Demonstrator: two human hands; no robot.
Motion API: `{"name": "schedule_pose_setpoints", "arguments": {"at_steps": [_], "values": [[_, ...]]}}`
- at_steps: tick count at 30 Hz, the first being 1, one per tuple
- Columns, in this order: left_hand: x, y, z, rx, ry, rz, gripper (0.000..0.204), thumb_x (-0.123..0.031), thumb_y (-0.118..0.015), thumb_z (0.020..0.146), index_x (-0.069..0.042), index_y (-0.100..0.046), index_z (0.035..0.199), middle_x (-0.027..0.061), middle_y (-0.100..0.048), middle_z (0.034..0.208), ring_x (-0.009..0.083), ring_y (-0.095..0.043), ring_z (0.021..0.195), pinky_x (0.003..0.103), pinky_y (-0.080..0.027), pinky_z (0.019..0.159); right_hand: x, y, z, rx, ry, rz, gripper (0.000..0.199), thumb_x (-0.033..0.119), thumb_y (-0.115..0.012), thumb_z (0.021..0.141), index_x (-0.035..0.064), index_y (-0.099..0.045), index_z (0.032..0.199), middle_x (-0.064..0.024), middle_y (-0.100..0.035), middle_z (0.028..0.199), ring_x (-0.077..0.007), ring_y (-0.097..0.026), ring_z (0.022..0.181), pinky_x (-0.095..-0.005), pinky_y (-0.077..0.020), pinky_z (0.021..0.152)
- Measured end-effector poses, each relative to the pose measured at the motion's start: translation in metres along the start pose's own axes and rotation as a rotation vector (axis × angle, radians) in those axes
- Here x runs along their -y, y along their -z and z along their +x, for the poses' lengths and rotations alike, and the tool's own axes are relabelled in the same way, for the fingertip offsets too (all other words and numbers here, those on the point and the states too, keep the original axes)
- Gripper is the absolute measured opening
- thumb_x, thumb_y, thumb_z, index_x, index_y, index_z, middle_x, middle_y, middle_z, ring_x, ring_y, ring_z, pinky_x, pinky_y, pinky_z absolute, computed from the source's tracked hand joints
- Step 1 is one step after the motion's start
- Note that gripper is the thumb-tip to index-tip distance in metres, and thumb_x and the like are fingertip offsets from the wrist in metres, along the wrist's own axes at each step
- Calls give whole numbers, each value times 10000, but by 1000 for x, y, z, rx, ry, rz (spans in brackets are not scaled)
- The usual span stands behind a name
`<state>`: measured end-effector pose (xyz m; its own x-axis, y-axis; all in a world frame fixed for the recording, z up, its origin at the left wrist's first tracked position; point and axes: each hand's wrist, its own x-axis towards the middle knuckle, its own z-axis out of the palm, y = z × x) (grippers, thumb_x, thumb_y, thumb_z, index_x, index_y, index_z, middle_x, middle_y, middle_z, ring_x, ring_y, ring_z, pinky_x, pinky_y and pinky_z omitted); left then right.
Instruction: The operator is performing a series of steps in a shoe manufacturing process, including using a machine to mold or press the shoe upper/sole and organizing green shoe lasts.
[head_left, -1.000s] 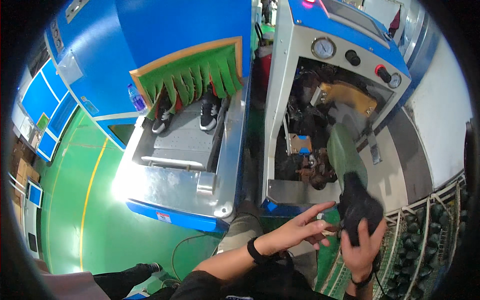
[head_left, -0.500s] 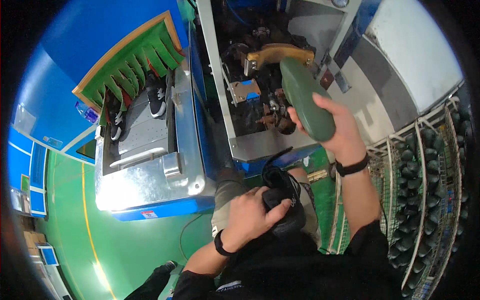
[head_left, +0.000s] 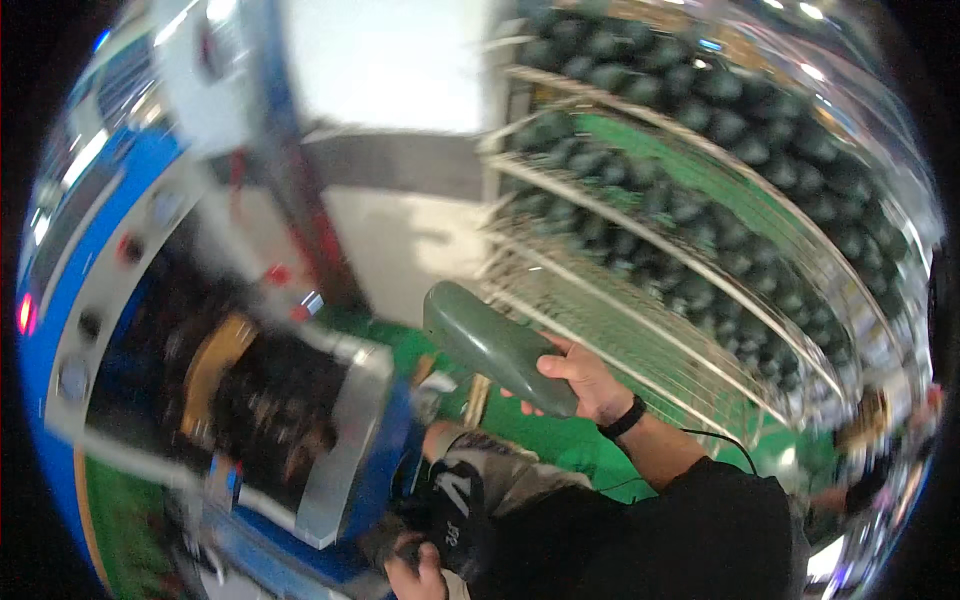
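A smooth dark green shoe last (head_left: pixel 490 345) is held in my right hand (head_left: pixel 585 380), the thumb across its top and the fingers curled beneath. Its far end points up and left, toward the white wall panel. Low in the view, my left hand (head_left: pixel 415 572) is closed on a black shoe upper (head_left: pixel 455 510) with white marks, which lies against my lap. Motion blurs that hand, and the lower edge cuts off part of it.
To the right stands a pale wire rack (head_left: pixel 640 215) with rows of dark green lasts on its shelves. A blue machine (head_left: pixel 375 470) with a metal front edge and a yellow curved part (head_left: pixel 217 372) is at left, blurred.
My view has swung right, from the machines toward the rack. The last has come away from the machine's opening with my right hand. My left hand keeps hold of the shoe upper.
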<state>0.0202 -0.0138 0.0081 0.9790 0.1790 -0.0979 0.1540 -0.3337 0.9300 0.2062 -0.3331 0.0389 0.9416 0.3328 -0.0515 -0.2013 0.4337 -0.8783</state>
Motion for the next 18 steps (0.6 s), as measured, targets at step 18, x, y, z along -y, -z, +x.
{"name": "schedule_pose_setpoints", "arguments": {"at_steps": [18], "values": [[46,-78,40,464,-72,58,459,-258,-755,923,48,-630,1242,259,-681,1109,415,-635,1023,439,-497,905,122,99,-151,-587,689,319,588,338,-676,953,32,-490,1419,-263,-670,1175,-249,-697,839,-335,-583,700]]}}
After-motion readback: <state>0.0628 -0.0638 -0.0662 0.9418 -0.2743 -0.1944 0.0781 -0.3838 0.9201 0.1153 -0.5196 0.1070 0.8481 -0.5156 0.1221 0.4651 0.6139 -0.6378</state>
